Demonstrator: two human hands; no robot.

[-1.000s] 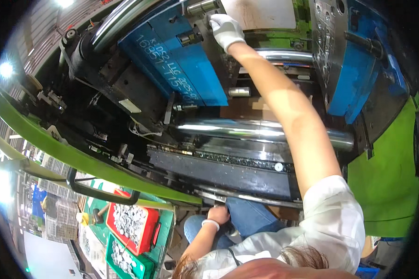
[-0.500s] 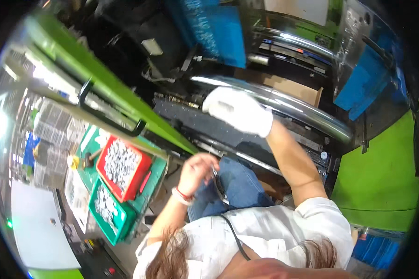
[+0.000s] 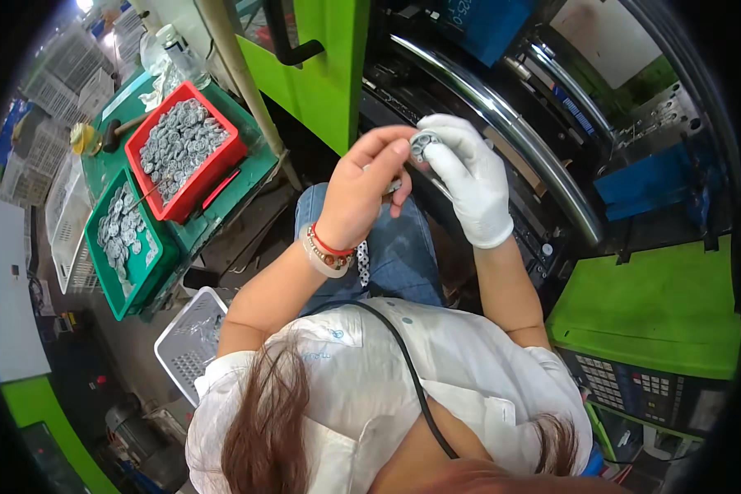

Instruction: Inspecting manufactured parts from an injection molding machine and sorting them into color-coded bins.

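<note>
My right hand (image 3: 476,193), in a white glove, pinches a small round grey metal part (image 3: 424,146) with a ring-like, openwork face. The bare fingertips of my left hand (image 3: 358,185) meet the same part from the other side, thumb and forefinger closed at its edge. Something small and greyish (image 3: 394,186) shows under the left fingers, too little of it to name. Both hands are above my knees, in front of the open machine. Similar grey parts (image 3: 181,144) fill a red tray (image 3: 225,167), and more lie in a green tray (image 3: 146,286).
The trays are at a green table (image 3: 259,160) on the left, with a hammer (image 3: 117,132) and a spray can (image 3: 169,39). A white basket (image 3: 177,356) stands below. Ahead are a green machine door (image 3: 331,90) and a chrome bar (image 3: 514,123); a keypad panel (image 3: 634,385) is right.
My right hand has come back from inside the machine and met my left hand, which has risen. The grey part now shows between them. The view has turned, bringing the trays closer.
</note>
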